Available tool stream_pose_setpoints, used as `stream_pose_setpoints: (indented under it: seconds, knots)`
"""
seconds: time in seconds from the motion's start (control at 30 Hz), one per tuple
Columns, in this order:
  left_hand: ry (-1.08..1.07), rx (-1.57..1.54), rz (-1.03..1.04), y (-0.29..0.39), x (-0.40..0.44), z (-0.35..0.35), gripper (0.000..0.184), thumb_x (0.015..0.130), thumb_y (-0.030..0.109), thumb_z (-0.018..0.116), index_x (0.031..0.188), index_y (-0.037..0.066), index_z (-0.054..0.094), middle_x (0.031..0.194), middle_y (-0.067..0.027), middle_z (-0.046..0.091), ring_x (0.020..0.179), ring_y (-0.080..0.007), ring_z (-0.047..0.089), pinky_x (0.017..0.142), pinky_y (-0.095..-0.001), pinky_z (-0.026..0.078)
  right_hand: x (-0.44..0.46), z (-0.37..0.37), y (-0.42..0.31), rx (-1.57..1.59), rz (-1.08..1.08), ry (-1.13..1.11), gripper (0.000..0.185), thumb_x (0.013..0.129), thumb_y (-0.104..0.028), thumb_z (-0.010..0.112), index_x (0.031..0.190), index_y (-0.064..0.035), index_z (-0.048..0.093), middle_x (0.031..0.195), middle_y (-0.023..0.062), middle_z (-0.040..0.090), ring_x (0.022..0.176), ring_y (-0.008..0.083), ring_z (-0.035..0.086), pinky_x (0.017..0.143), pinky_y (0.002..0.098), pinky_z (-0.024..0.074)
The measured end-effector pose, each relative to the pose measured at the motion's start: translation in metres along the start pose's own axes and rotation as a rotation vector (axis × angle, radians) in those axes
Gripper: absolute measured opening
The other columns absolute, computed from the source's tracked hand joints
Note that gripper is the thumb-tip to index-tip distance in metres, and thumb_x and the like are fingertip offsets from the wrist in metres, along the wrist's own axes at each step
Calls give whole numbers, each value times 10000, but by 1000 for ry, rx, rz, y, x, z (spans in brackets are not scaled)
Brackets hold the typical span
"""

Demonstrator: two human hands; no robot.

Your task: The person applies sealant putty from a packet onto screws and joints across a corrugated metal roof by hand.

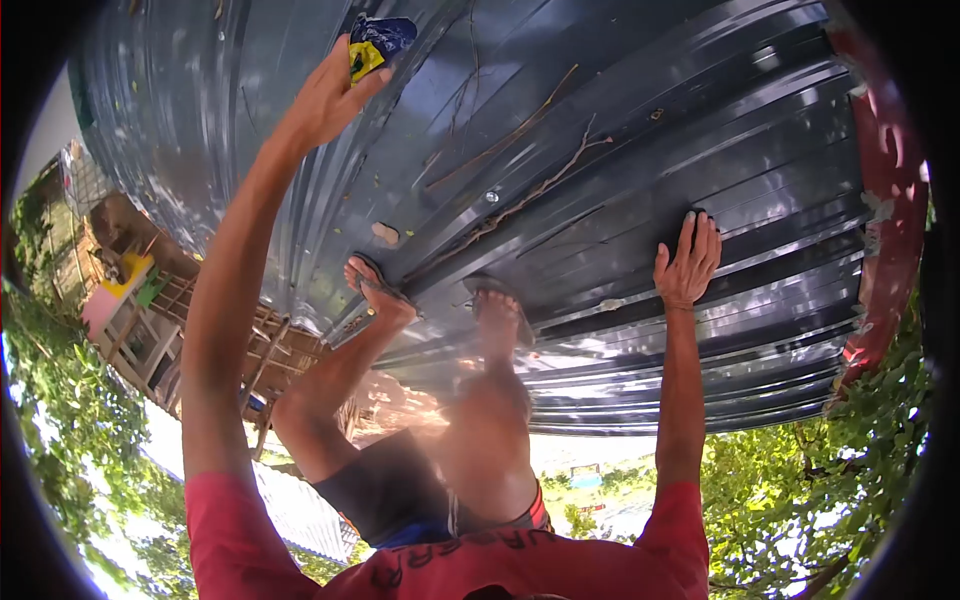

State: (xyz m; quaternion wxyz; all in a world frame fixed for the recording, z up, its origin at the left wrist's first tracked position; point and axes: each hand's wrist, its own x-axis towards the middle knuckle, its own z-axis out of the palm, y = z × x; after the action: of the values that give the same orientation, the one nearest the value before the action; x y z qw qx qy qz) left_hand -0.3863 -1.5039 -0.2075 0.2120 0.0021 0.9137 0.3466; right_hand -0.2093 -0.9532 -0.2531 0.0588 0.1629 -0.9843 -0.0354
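My left hand (335,98) is closed around a crumpled blue and yellow plastic packet (368,62), holding it at the far left part of a dark ribbed metal roof (590,200). On the right, my right hand (690,258) presses palm down on the roof, its fingers stretched out and nothing seen in it. Both my feet, in flip-flops (515,312), rest on the metal between the hands.
Dry twigs (545,185) and a few leaves (385,233) lie scattered over the roof. Red edging (890,190) runs along its right side. Below left is a wooden structure (150,335); leafy trees (800,490) stand beyond the roof's edge.
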Motion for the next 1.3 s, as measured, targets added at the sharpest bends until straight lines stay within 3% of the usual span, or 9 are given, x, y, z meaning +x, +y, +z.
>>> stream_pose_setpoints:
  seconds: [0.03, 0.13, 0.23, 0.53, 0.73, 0.83, 0.93, 1.13, 1.3]
  knots:
    - [12, -21, 9, -2, -3, 4, 600, 1003, 451, 609, 1406, 33, 456, 1155, -148, 627, 1034, -286, 581, 969, -389, 455, -2, -2, 0, 3, 3, -9, 578, 1085, -458, 358, 1491, -79, 516, 1541, 122, 435, 1429, 313, 404, 1189, 487, 351]
    - [61, -6, 40, -5, -7, 12, 569, 965, 424, 645, 1318, 9, 482, 1171, -202, 630, 1087, -358, 604, 956, -421, 464, -1, -2, 1, 6, -19, 0, 583, 1084, -431, 383, 1503, -40, 488, 1549, 140, 432, 1415, 345, 422, 1177, 494, 355]
    - [35, -55, -12, -10, -6, 14, 569, 965, 425, 644, 1329, 20, 480, 1173, -204, 631, 1085, -355, 605, 959, -417, 463, -5, 1, 2, -14, 13, -4, 572, 1085, -471, 353, 1468, -94, 548, 1535, 98, 445, 1424, 302, 409, 1183, 483, 358]
    - [133, -199, -25, -12, -16, 34, 540, 1000, 318, 634, 1401, 2, 459, 1231, -111, 610, 1127, -228, 560, 1010, -348, 423, -7, 2, 5, 40, 29, -12, 582, 1074, -482, 379, 1482, -94, 527, 1559, 123, 432, 1423, 322, 419, 1177, 505, 360]
    - [63, -235, -19, -26, -15, 35, 535, 1020, 304, 620, 1416, -11, 446, 1241, -143, 601, 1120, -254, 564, 1007, -352, 425, -8, 0, 4, 64, 64, 40, 605, 1068, -486, 393, 1488, -65, 506, 1556, 161, 433, 1412, 353, 426, 1171, 516, 366]
    - [85, -184, 49, -30, -13, 32, 548, 1038, 222, 612, 1505, 63, 372, 1136, -28, 569, 1019, -143, 531, 899, -298, 445, -10, -5, 0, 66, 117, 50, 633, 1060, -483, 416, 1500, -31, 469, 1556, 177, 425, 1412, 373, 420, 1170, 525, 361]
    - [185, -140, 131, -22, -9, 31, 530, 1022, 283, 606, 1425, -10, 425, 1142, -157, 632, 1021, -285, 600, 933, -396, 470, -8, -3, -2, 66, 143, 60, 643, 1051, -472, 444, 1511, -24, 441, 1568, 183, 405, 1420, 388, 407, 1173, 533, 352]
    - [196, -143, 84, -24, -7, 23, 504, 1016, 216, 596, 1439, 30, 395, 1002, -137, 668, 809, -258, 641, 741, -393, 512, -9, -7, -3, 83, 180, 58, 684, 978, -394, 574, 1525, -18, 406, 1576, 195, 388, 1439, 410, 383, 1188, 533, 327]
    - [155, -297, 263, -47, 2, 21, 480, 1011, 155, 575, 1435, 30, 389, 1056, -139, 677, 866, -263, 652, 785, -399, 507, -11, -9, -6, 95, 188, 111, 749, 911, -323, 652, 1539, -18, 381, 1583, 196, 378, 1444, 418, 378, 1184, 528, 328]
